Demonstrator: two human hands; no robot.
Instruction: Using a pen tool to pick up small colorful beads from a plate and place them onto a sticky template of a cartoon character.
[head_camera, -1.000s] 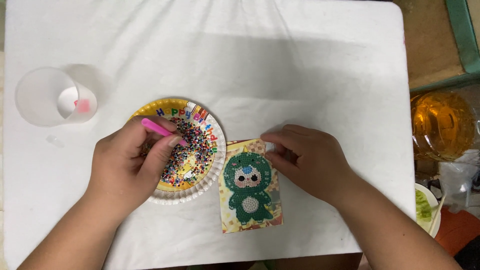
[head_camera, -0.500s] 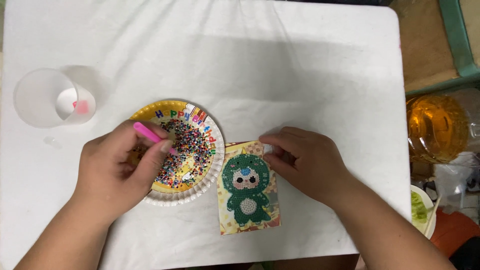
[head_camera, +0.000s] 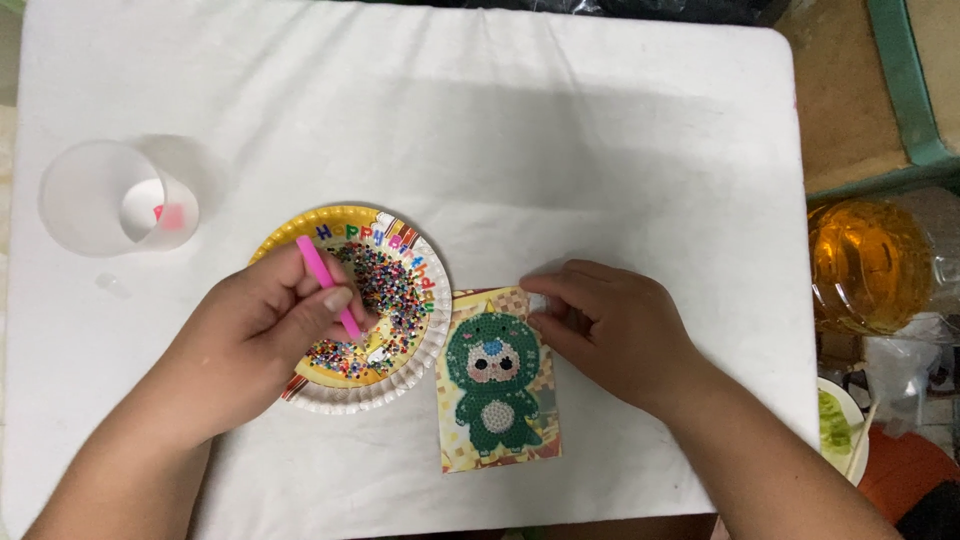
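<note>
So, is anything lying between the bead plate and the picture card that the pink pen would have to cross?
Nothing visible: the paper plate rim almost touches the card, and the pink pen is in the left hand.

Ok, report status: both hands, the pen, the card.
Left hand grips pink pen, tip in beads on paper plate. Right hand pins card at top corner. Nothing in the way.

You are gripping a slim pink pen (head_camera: 328, 287) tilted over the beads; the green-creature bead card (head_camera: 497, 379) is lying flat beside the plate.
</note>
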